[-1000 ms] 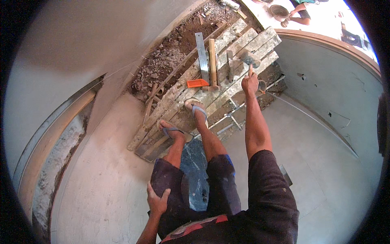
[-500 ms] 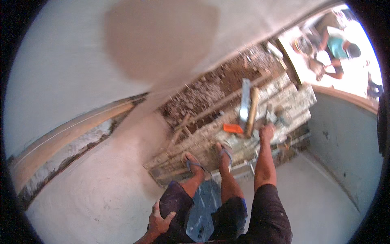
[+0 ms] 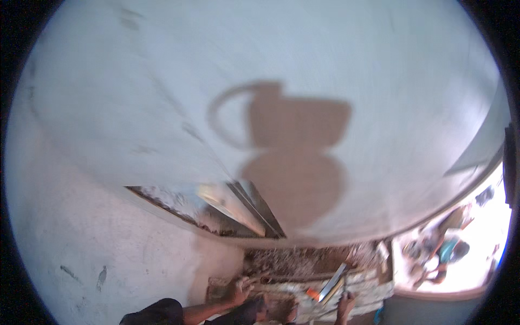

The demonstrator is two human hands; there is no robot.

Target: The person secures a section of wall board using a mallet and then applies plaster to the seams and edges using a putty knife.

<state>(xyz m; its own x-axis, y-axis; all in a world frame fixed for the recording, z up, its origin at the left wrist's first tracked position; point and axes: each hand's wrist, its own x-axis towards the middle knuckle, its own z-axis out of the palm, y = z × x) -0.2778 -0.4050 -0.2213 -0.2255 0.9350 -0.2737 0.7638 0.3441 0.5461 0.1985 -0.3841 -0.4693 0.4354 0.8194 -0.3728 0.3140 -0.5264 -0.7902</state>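
Observation:
My left hand (image 3: 236,292) is out over the left part of the wooden planks (image 3: 365,283), its fingers smeared by motion. At the planks' right side, my right hand (image 3: 345,304) looks closed, with a thin dark shape at its fingers that is too small to name. Just left of it lies a tool with a flat metal blade (image 3: 332,282) and an orange handle (image 3: 312,294). Close alongside that blade rests a wooden-handled tool (image 3: 333,293). My knees and forearms come in at the lower edge.
A pale wall (image 3: 406,135) bearing a shadow fills most of the view. Rubble and soil (image 3: 292,261) lie beyond the planks. A long pale timber (image 3: 230,208) shows in a gap at the wall's foot. Another person (image 3: 449,252) bends over in the bright opening at right.
The view has tipped up, so the wall now fills it and the planks sit low. My left hand has left my thigh and moved forward. My right hand stays beside the tools.

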